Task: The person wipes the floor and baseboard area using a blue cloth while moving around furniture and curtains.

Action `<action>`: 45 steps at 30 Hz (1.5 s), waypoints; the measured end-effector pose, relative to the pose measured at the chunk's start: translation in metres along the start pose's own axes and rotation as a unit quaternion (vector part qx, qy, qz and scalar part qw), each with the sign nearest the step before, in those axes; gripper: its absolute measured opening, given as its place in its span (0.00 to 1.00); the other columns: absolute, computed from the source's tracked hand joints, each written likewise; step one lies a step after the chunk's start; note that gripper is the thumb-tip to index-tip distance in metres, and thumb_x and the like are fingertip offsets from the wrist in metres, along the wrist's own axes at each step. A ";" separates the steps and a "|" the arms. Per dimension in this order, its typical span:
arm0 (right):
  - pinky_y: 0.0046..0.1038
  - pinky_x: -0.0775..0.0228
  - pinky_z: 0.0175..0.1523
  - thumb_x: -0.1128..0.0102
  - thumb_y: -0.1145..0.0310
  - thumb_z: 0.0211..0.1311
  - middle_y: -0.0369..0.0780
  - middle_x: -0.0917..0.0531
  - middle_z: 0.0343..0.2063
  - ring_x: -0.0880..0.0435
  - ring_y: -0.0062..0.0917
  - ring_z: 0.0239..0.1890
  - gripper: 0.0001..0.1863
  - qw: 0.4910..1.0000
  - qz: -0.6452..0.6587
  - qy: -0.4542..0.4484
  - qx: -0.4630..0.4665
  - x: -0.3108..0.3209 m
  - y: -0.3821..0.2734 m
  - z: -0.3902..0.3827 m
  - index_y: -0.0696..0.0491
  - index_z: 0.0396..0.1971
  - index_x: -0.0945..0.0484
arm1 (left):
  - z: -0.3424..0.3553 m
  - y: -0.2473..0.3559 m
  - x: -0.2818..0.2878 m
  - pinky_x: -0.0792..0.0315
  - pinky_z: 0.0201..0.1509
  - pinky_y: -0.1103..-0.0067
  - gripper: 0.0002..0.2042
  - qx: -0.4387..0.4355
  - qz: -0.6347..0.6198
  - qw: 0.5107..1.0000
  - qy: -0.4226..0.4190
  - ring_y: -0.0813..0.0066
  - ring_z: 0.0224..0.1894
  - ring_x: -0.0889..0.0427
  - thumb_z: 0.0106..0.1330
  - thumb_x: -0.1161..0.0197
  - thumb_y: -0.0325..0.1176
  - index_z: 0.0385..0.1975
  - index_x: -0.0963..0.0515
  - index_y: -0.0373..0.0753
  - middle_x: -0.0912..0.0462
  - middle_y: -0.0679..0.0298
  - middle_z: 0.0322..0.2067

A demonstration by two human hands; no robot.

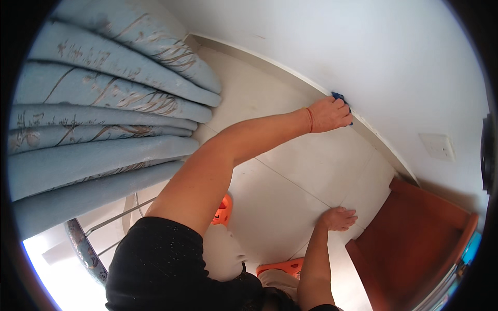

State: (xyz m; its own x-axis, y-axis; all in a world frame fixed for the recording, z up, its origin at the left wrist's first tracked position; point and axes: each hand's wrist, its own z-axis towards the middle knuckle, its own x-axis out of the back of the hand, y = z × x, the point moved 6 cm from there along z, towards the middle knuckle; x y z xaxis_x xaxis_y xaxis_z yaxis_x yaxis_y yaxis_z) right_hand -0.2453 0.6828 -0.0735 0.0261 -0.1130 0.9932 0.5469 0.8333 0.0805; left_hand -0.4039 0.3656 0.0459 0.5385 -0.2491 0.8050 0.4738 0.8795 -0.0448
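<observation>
Left hand (pixel 330 114): fingers curled down, closed over a bunched dark blue cloth (pixel 338 96). Cloth sits under and just past the fingertips, poking out on the far side and at the right edge of the grip; most of it is hidden by the hand. It's pressed at the baseboard (pixel 370 132), right at the foot of the white wall (pixel 363 46). Thin orange band (pixel 310 120) on the wrist, just behind the grip.

Right hand (pixel 340 220): well nearer the body than the left grip, over the pale floor tiles (pixel 295 160). Fingers extended and loosely parted, holding nothing. Can't tell if it touches the floor.

Further out: wall socket plate (pixel 437 147) right of the left grip, nearer the body. Reddish-brown wooden furniture (pixel 410 238) just right of the right hand. Orange shoe (pixel 222 210) back left of the left grip, below the forearm. Light blue patterned curtain (pixel 114 111) in folds, well left of both hands.
</observation>
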 end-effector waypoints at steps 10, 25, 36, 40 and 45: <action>0.42 0.45 0.60 0.67 0.56 0.64 0.44 0.36 0.60 0.40 0.34 0.63 0.25 0.996 -0.062 0.066 -0.001 -0.009 0.016 0.006 0.49 0.59 0.37 | -0.180 -0.166 0.123 0.28 0.40 0.69 0.16 0.302 -0.016 0.949 -0.086 0.59 0.38 0.24 0.46 0.36 0.30 0.37 0.26 0.43 0.23 0.61 0.34; 0.42 0.46 0.62 0.73 0.53 0.64 0.45 0.38 0.62 0.40 0.36 0.64 0.29 0.999 -0.028 0.040 -0.001 -0.015 0.016 0.008 0.52 0.59 0.38 | -0.261 -0.358 0.127 0.29 0.49 0.62 0.19 0.731 0.099 0.673 0.050 0.45 0.45 0.25 0.49 0.42 0.31 0.39 0.32 0.28 0.25 0.39 0.41; 0.42 0.50 0.64 0.71 0.55 0.64 0.44 0.39 0.62 0.43 0.36 0.65 0.28 0.999 -0.023 0.029 -0.012 -0.014 0.018 0.009 0.51 0.61 0.39 | -0.177 -0.232 0.094 0.26 0.36 0.63 0.18 0.550 0.083 0.822 -0.124 0.51 0.34 0.21 0.50 0.42 0.33 0.40 0.33 0.33 0.24 0.49 0.36; 0.43 0.48 0.62 0.70 0.55 0.64 0.45 0.37 0.60 0.40 0.37 0.63 0.27 1.000 -0.009 0.014 -0.007 -0.006 0.011 0.004 0.52 0.58 0.37 | -0.137 -0.173 0.070 0.25 0.31 0.64 0.18 0.522 0.055 0.843 -0.118 0.53 0.30 0.21 0.51 0.43 0.32 0.39 0.34 0.28 0.26 0.49 0.32; 0.46 0.38 0.54 0.70 0.53 0.65 0.48 0.32 0.56 0.32 0.40 0.56 0.27 0.989 -0.002 0.139 0.051 -0.020 0.016 0.000 0.54 0.55 0.35 | -0.070 -0.093 0.032 0.27 0.31 0.66 0.18 0.357 -0.048 0.905 -0.228 0.56 0.35 0.23 0.51 0.46 0.28 0.43 0.34 0.31 0.27 0.53 0.31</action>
State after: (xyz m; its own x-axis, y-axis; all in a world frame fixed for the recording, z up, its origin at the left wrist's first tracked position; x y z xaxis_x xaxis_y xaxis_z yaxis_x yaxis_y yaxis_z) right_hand -0.2371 0.6989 -0.0923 0.2602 -0.2485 0.9330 0.4600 0.8815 0.1065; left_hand -0.3818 0.2475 0.0344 0.0975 -0.2872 0.9529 -0.1553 0.9413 0.2996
